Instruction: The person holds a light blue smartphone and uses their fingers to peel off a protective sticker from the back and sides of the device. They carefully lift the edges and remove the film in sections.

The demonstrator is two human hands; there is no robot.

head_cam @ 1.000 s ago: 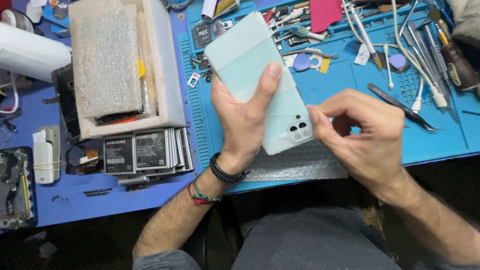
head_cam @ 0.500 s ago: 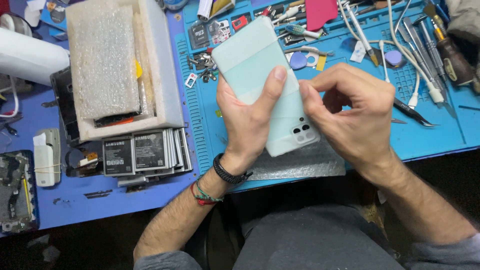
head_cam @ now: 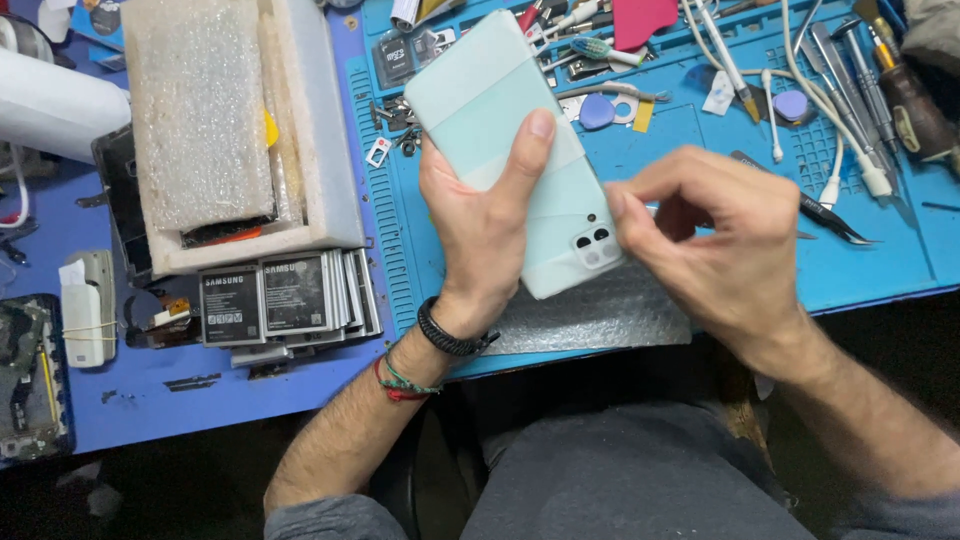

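One pale mint phone (head_cam: 520, 150), back up, gripped in the left hand (head_cam: 480, 235) above the blue desk mat (head_cam: 900, 250) — thumb across its middle. Right hand (head_cam: 715, 240), fingers pinched closed at the camera corner, has drawn in tighter against that edge since a second ago — likely working the rear cover. Battery stack (head_cam: 285, 295) lies left.

phone (head_cam: 505, 110): mint-green bands | mat (head_cam: 900, 250): blue grid | pick (head_cam: 597, 112): probably blue

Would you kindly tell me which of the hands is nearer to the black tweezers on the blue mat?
Right. The right hand is just beside the black tweezers; the left hand is farther off, holding the phone.
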